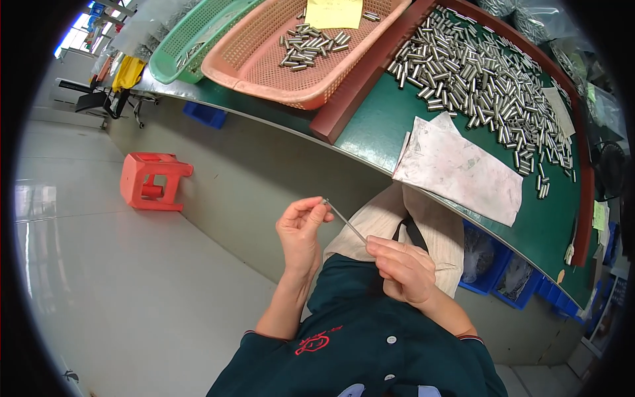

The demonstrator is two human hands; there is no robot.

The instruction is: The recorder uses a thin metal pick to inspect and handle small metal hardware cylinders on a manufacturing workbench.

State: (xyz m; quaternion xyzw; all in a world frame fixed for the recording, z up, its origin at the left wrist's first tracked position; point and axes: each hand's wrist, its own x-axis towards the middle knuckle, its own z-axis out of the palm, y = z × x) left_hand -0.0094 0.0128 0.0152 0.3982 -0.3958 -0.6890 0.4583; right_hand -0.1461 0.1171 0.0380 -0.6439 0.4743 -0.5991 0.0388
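Observation:
A thin metal rod [347,223] runs slantwise between my two hands, above my lap. My right hand [405,266] is closed on its lower end, the fingers lying along it. Thumb and forefinger of my left hand [303,228] pinch a small metal piece [325,201] at the rod's upper end; the fingertips cover most of it. Across the table edge from my hands lies a stained pale cloth [460,171]. Behind it, many short metal cylinders [476,79] are spread on the green tabletop [370,122].
A pink basket [264,92] holds more cylinders and a yellow note [334,12]. Left of it stands a green basket [173,59]. A dark red rail [354,99] borders the work area. Blue bins [486,258] sit under the table; a red stool [155,180] stands on the floor.

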